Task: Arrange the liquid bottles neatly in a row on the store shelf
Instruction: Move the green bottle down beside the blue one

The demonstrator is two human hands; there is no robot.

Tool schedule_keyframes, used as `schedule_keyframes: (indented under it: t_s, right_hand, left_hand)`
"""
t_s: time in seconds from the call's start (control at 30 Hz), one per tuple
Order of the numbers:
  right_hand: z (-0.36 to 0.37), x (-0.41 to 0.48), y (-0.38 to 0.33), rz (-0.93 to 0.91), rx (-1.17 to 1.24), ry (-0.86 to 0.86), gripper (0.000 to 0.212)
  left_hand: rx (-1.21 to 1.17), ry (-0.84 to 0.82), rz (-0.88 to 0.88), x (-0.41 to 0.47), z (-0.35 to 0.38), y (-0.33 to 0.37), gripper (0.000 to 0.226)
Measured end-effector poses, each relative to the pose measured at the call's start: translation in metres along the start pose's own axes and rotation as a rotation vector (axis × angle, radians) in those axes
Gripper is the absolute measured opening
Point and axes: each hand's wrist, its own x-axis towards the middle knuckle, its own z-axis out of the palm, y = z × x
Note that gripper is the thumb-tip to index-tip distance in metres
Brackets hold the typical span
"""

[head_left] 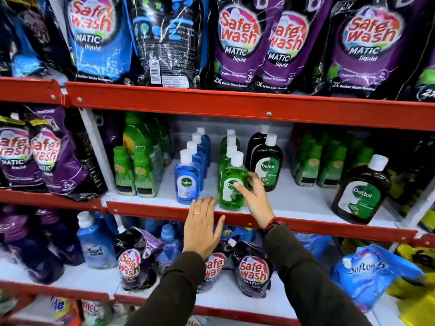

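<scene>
Squaring the front green bottle [231,187] at the centre of the frame calls for a gentle twist, label outward, in line with the green row behind. The right hand [253,196] is wrapped around it; the left hand [203,225], fingers spread and empty, rests on the red shelf edge [150,209] below the blue bottle [187,178]. Both bottles look full of tinted liquid, caps on.

Premises: a retail shop, cleaning-goods aisle. Red-edged metal shelving [235,107] runs in tiers across the view. At 12 o'clock, Safewash detergent pouches [237,43] stand side by side. At centre, Dettol bottles [188,180] are stocked in files, front to back. At 6 o'clock, further pouches and bottles.
</scene>
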Motion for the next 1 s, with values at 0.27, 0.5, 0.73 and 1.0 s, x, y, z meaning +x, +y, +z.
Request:
schedule_keyframes:
  t_s: [0.27, 0.5, 0.73, 1.0]
  right_hand:
    - [0.006, 0.005, 0.008, 0.016, 0.014, -0.031, 0.031]
    - [0.001, 0.008, 0.014, 0.008, -0.022, -0.107, 0.04]
    - [-0.013, -0.004, 0.009, -0.064, -0.192, -0.041, 0.048]
    - [-0.088, -0.015, -0.002, -0.175, -0.368, 0.466, 0.046]
  left_hand:
    - [0.056, 0.015, -0.069, 0.001, 0.004, 0.008, 0.061]
    - [0.061, -0.001, -0.089, 0.0, 0.003, 0.01, 0.059]
    - [0.084, -0.011, -0.096, 0.0, 0.0, 0.013, 0.058]
    - [0.119, -0.009, -0.131, -0.001, -0.001, 0.022, 0.063]
